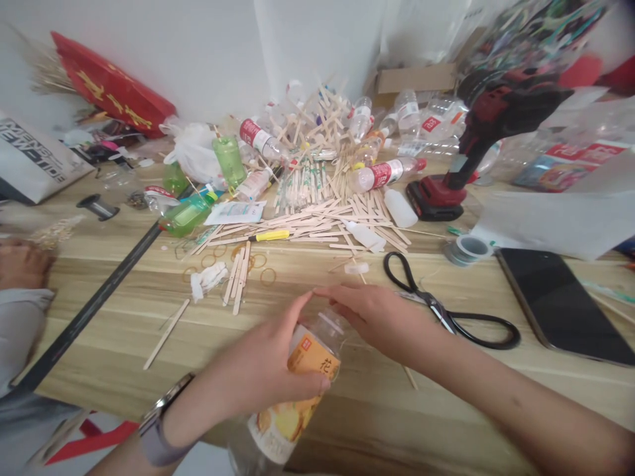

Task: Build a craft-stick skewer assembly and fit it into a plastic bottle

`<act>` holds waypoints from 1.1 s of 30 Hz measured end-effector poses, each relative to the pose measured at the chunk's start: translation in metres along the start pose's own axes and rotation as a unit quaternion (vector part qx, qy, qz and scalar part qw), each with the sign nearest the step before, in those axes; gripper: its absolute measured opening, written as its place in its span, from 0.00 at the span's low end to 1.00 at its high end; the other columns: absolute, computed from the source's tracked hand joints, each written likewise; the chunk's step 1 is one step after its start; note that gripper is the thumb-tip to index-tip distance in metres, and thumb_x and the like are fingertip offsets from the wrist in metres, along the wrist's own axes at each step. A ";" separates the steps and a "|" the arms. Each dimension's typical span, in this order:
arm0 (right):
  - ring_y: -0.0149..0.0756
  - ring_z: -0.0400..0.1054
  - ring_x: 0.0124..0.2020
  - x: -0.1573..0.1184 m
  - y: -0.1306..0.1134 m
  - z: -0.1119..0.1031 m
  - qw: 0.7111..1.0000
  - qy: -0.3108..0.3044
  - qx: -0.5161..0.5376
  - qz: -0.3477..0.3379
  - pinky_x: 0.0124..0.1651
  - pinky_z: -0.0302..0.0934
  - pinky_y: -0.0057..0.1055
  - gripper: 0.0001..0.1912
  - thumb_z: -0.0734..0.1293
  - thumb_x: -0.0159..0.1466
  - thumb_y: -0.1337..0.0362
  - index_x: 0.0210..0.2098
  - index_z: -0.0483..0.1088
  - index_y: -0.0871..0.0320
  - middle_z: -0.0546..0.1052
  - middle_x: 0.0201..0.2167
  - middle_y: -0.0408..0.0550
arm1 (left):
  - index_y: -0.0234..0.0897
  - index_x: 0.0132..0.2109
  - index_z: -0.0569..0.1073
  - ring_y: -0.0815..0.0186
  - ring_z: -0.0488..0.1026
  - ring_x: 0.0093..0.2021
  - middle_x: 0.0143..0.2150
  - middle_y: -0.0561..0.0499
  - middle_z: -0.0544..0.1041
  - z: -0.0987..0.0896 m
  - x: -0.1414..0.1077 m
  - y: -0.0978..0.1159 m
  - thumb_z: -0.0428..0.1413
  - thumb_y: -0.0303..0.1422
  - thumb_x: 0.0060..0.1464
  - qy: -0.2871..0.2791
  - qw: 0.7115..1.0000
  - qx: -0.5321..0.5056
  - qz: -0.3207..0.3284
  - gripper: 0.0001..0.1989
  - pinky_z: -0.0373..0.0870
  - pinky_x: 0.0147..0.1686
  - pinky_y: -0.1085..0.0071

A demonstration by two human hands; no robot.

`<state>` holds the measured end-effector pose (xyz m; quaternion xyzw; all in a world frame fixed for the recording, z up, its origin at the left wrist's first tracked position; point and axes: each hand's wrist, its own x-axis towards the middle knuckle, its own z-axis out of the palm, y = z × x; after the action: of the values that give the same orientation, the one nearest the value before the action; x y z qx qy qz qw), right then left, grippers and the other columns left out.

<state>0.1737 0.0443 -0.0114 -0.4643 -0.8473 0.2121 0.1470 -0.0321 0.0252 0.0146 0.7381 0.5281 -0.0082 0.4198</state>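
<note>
Your orange-labelled bottle [288, 423] tilts at the table's [397, 423] near edge, label on, no sticks [239, 277] attached that I can see. Your left hand [275, 350] grips it; your right hand [372, 314] arches palm-down by the neck, can't tell if gripping. Scissors [436, 311] lie right, loose sticks farther left.

The wood-grained desk [119, 330] is strewn with wooden sticks [241, 277], plastic bottles [188, 215], black-handled scissors [436, 312], a phone [565, 304] and a drill [470, 149].

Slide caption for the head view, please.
Left hand holds a bottle, right hand near its top; scissors and phone on the table.
</note>
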 end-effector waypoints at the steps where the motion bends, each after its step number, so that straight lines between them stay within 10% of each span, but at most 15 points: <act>1: 0.39 0.75 0.39 -0.001 -0.001 0.000 1.000 -0.007 0.004 0.005 0.39 0.64 0.31 0.20 0.60 0.65 0.75 0.53 0.71 0.53 0.80 0.40 0.49 | 0.44 0.70 0.43 0.49 0.65 0.61 0.65 0.40 0.63 0.000 0.000 0.000 0.60 0.41 0.46 -0.007 1.000 -0.005 0.000 0.49 0.64 0.56 0.53; 6: 0.37 0.74 0.32 -0.003 0.000 -0.003 0.999 -0.020 -0.021 0.035 0.34 0.61 0.28 0.10 0.61 0.64 0.73 0.35 0.74 0.58 0.80 0.31 0.47 | 0.44 0.70 0.45 0.47 0.66 0.60 0.64 0.42 0.65 -0.001 -0.002 0.002 0.61 0.44 0.45 -0.024 0.999 -0.020 0.008 0.51 0.64 0.56 0.54; 16: 0.38 0.72 0.31 -0.026 0.030 -0.016 0.988 0.088 -0.057 0.116 0.31 0.59 0.30 0.09 0.59 0.66 0.66 0.36 0.71 0.57 0.79 0.32 0.48 | 0.42 0.68 0.51 0.49 0.59 0.64 0.68 0.45 0.58 -0.006 0.000 0.000 0.56 0.46 0.52 -0.044 0.998 0.030 0.016 0.41 0.58 0.60 0.53; 25: 0.35 0.71 0.26 -0.040 0.030 -0.007 0.986 0.116 -0.033 0.110 0.27 0.58 0.28 0.09 0.60 0.65 0.66 0.34 0.71 0.57 0.78 0.28 0.45 | 0.44 0.48 0.77 0.60 0.68 0.55 0.55 0.50 0.73 -0.002 0.010 0.011 0.50 0.38 0.61 0.099 0.984 -0.068 0.134 0.14 0.67 0.51 0.64; 33: 0.32 0.68 0.22 -0.044 0.030 -0.004 0.985 0.141 -0.034 0.093 0.26 0.56 0.27 0.08 0.60 0.65 0.66 0.34 0.71 0.57 0.77 0.27 0.44 | 0.40 0.39 0.81 0.63 0.69 0.54 0.45 0.51 0.79 0.004 0.017 0.015 0.53 0.30 0.58 0.120 0.956 -0.110 0.245 0.10 0.63 0.54 0.66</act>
<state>0.2205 0.0220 -0.0250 -0.5709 -0.7780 0.1286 0.2286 -0.0106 0.0340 0.0135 0.7894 0.3753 0.2415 0.4216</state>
